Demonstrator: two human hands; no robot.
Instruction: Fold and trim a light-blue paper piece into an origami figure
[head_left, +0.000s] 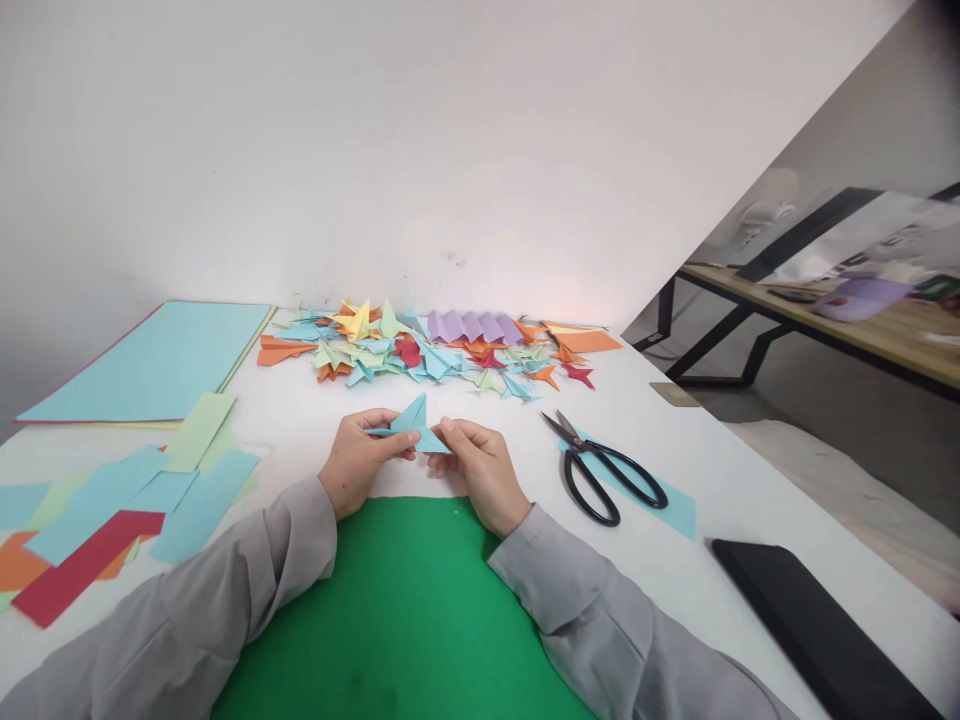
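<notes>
Between my two hands, over the far edge of a green sheet (412, 600), is a light blue folded paper piece (414, 416) with pointed wings. My left hand (361, 455) pinches its left side, thumb on top. The fingers of my right hand (484, 465) close on its right tip. Behind my hands lies a heap of small folded paper shapes (439, 360) in blue, orange, yellow, green and red. To the right of my right hand, black-handled scissors (600, 470) rest partly over a blue paper strip (675, 508), their blades slightly apart.
Loose coloured paper strips (180, 490) spread over the left of the white table (300, 440). Behind them lies a stack of large sheets (157, 360). A purple pleated paper (472, 327) sits by the wall. A black flat object (810, 620) lies front right. Another table (795, 300) stands beyond.
</notes>
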